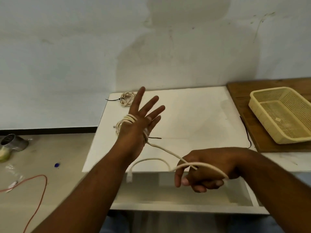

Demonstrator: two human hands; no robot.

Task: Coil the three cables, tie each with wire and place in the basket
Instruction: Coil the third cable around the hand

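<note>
Holding the left grip [137,126] raised over the white tabletop [193,118] with fingers spread and the cream cable [161,148] looped around the palm, gripping its loose run in the right grip [202,174], with a tied coil [127,99] lying at the far corner and the basket [260,116] sitting well apart, rightward.

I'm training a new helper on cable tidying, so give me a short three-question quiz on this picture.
1. True or false: the basket already holds a coiled cable.
2. The right hand holds the loose cable. The cable is wound round: A) the left hand, B) a chair leg, C) a cardboard tube.
3. What fastens the finished coil at the far left corner of the white table?
Key: 1 false; 2 A; 3 a black wire tie.
</note>
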